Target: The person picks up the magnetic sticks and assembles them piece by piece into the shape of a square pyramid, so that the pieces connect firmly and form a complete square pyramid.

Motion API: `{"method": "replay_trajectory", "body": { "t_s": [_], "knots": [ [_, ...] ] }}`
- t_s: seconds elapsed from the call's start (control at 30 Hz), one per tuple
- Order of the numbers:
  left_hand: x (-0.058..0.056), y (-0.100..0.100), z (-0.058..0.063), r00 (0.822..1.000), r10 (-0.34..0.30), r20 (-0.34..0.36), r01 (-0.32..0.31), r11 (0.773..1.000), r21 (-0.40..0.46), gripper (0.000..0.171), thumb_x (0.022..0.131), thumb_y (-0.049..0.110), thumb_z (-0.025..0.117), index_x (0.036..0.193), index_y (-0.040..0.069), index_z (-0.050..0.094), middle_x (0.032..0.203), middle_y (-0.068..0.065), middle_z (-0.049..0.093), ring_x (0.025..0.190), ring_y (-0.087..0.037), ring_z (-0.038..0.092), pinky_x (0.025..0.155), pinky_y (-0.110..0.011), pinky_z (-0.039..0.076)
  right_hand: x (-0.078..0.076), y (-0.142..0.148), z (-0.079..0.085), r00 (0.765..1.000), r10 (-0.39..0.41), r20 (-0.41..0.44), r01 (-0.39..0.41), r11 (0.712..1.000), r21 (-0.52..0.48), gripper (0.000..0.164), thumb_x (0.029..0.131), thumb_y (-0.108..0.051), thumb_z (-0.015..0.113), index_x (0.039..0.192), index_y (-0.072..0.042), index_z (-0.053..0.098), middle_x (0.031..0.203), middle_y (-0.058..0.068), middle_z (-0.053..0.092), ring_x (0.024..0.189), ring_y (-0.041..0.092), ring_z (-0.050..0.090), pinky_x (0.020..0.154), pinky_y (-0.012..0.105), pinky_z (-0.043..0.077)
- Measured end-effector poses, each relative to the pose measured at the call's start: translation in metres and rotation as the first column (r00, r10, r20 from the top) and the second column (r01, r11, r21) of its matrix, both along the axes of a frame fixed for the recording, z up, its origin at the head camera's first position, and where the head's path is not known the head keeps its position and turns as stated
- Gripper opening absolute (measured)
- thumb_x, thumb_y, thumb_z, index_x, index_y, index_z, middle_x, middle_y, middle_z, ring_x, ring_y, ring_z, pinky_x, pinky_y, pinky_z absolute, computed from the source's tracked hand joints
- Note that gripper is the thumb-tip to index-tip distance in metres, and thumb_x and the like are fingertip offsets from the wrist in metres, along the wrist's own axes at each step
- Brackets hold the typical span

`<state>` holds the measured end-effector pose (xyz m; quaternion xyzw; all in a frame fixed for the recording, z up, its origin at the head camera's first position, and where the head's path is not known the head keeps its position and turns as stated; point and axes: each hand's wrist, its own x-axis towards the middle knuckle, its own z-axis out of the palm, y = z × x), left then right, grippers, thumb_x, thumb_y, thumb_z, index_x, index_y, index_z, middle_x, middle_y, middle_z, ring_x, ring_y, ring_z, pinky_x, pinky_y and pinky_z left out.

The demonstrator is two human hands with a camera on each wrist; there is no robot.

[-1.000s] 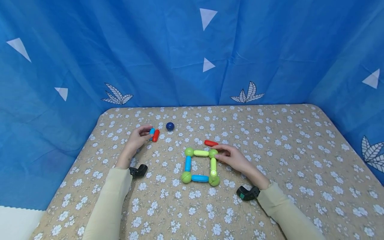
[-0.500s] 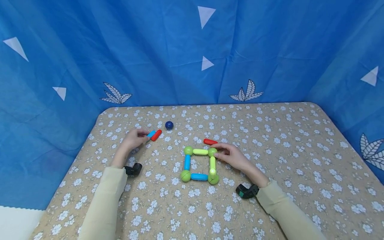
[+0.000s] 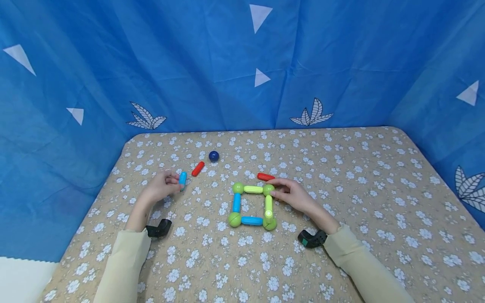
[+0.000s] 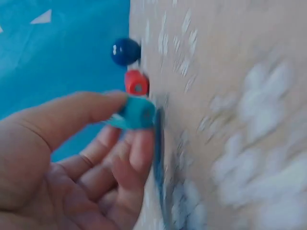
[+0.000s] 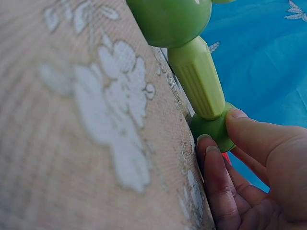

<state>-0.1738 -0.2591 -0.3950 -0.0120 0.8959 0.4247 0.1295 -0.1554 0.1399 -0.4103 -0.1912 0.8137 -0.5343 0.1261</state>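
My left hand pinches a light blue rod between thumb and fingers, on the left of the table; the left wrist view shows the rod's round end close over the cloth. At the middle lies a square frame of green balls, two blue rods and two yellow-green rods. The thumb and fingers of my right hand hold the frame's far right green ball, joined to a yellow-green rod in the right wrist view.
A red rod and a dark blue ball lie beyond my left hand. Another red rod sits just behind the frame, near my right fingertips. A blue curtain hangs around the flower-patterned tablecloth.
My left hand has drawn the light blue rod away from the red rod, left and toward me. The red rod has stayed behind, tilted. My right hand keeps its hold on the ball.
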Motion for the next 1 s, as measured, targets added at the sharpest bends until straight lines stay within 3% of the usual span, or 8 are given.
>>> {"method": "replay_trajectory", "body": {
  "t_s": [0.1, 0.2, 0.4, 0.5, 0.63, 0.73, 0.83, 1.0],
  "knots": [
    [0.01, 0.009, -0.003, 0.999, -0.05, -0.018, 0.052, 0.985, 0.162, 0.042, 0.089, 0.011, 0.064, 0.122, -0.011, 0.047, 0.106, -0.019, 0.058, 0.089, -0.024, 0.058, 0.073, -0.031, 0.05, 0.003, -0.001, 0.009, 1.0, -0.002, 0.003, 0.002, 1.0, 0.008, 0.031, 0.092, -0.003, 0.058, 0.122, 0.006, 0.057, 0.093, 0.012, 0.057, 0.07, 0.02, 0.049, 0.059, 0.026, 0.042],
    [0.022, 0.025, -0.006, 0.992, -0.112, -0.054, 0.122, 0.952, 0.28, 0.043, 0.089, 0.01, 0.065, 0.123, -0.011, 0.051, 0.107, -0.018, 0.06, 0.094, -0.024, 0.059, 0.076, -0.031, 0.05, 0.002, -0.001, 0.008, 1.0, -0.005, -0.002, 0.005, 1.0, 0.014, 0.03, 0.092, -0.002, 0.058, 0.121, 0.007, 0.057, 0.095, 0.013, 0.057, 0.071, 0.02, 0.049, 0.059, 0.026, 0.042],
    [0.046, 0.066, -0.007, 0.975, -0.219, -0.046, 0.216, 0.867, 0.449, 0.041, 0.086, 0.009, 0.068, 0.119, -0.009, 0.053, 0.104, -0.014, 0.062, 0.095, -0.021, 0.061, 0.078, -0.034, 0.052, -0.01, 0.003, -0.021, 1.0, -0.01, -0.016, 0.01, 1.0, 0.021, 0.032, 0.092, -0.007, 0.06, 0.122, 0.003, 0.058, 0.097, 0.01, 0.058, 0.068, 0.02, 0.049, 0.056, 0.026, 0.041],
    [0.055, 0.083, -0.008, 0.957, -0.279, -0.075, 0.277, 0.81, 0.518, 0.04, 0.085, 0.006, 0.068, 0.117, -0.011, 0.052, 0.102, -0.014, 0.062, 0.094, -0.023, 0.061, 0.078, -0.034, 0.052, -0.013, 0.005, -0.029, 1.0, -0.005, -0.009, 0.005, 1.0, 0.015, 0.033, 0.092, -0.011, 0.061, 0.123, -0.002, 0.059, 0.087, 0.008, 0.058, 0.064, 0.018, 0.048, 0.054, 0.026, 0.042],
    [0.061, 0.1, -0.012, 0.929, -0.337, -0.152, 0.364, 0.766, 0.53, 0.034, 0.084, 0.004, 0.069, 0.113, -0.009, 0.055, 0.102, -0.014, 0.062, 0.093, -0.025, 0.061, 0.077, -0.033, 0.052, -0.013, 0.006, -0.031, 1.0, -0.002, 0.003, 0.002, 1.0, 0.006, 0.033, 0.092, -0.016, 0.062, 0.123, -0.006, 0.059, 0.074, 0.005, 0.057, 0.06, 0.018, 0.048, 0.052, 0.027, 0.042],
    [0.063, 0.106, -0.015, 0.92, -0.338, -0.196, 0.39, 0.758, 0.522, 0.029, 0.084, 0.003, 0.069, 0.11, -0.005, 0.058, 0.103, -0.015, 0.063, 0.093, -0.026, 0.061, 0.078, -0.033, 0.052, -0.012, 0.006, -0.03, 1.0, -0.005, 0.001, 0.005, 1.0, 0.004, 0.034, 0.091, -0.018, 0.063, 0.123, -0.006, 0.06, 0.074, 0.005, 0.057, 0.06, 0.018, 0.049, 0.052, 0.027, 0.043],
    [0.064, 0.108, -0.017, 0.921, -0.325, -0.215, 0.39, 0.766, 0.512, 0.027, 0.083, 0.002, 0.07, 0.108, -0.004, 0.06, 0.104, -0.015, 0.063, 0.094, -0.024, 0.061, 0.08, -0.033, 0.051, -0.012, 0.006, -0.03, 1.0, -0.004, -0.006, 0.004, 1.0, 0.005, 0.033, 0.092, -0.017, 0.063, 0.123, -0.006, 0.06, 0.076, 0.005, 0.057, 0.061, 0.018, 0.049, 0.053, 0.027, 0.044],
    [0.066, 0.112, -0.022, 0.897, -0.379, -0.227, 0.442, 0.776, 0.45, 0.025, 0.083, -0.003, 0.068, 0.107, -0.003, 0.062, 0.104, -0.014, 0.063, 0.088, -0.017, 0.06, 0.078, -0.031, 0.05, -0.011, 0.006, -0.031, 1.0, -0.004, -0.012, 0.004, 1.0, 0.017, 0.033, 0.092, -0.016, 0.062, 0.123, -0.007, 0.06, 0.079, 0.004, 0.058, 0.061, 0.018, 0.05, 0.053, 0.028, 0.044]
  ]
}}
